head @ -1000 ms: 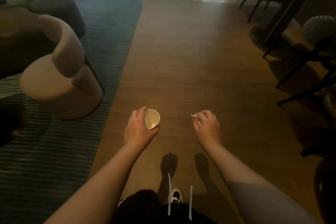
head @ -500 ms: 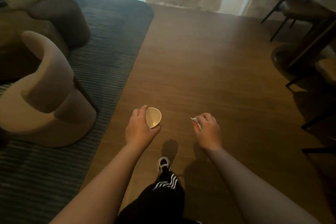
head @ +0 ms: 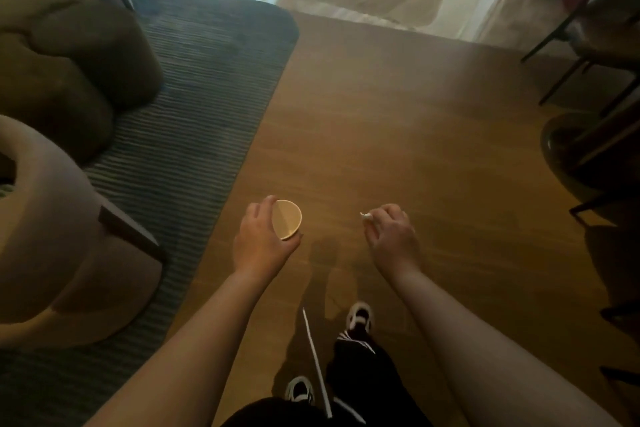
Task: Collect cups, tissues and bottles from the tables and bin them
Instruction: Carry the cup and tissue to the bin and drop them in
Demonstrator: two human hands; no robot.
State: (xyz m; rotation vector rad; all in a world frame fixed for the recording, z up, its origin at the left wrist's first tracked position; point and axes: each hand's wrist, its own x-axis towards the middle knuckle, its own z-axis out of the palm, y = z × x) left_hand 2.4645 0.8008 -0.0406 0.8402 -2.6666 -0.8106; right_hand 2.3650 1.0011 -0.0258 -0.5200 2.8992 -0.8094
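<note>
Paper cup (head: pixel 286 224) in left grip (head: pixel 261 241), tissue (head: pixel 365 216) in right (head: pixel 391 236).

One paper cup (head: pixel 286 224) sits in the left grip (head: pixel 263 241); one scrap of white tissue (head: pixel 365 216) pokes from the right grip (head: pixel 391 236). Two sneakers (head: pixel 360 317) show below both grips.

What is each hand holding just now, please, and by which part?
Left hand grips the paper cup round its side; right hand pinches a tissue, mostly hidden in its grip.
</note>
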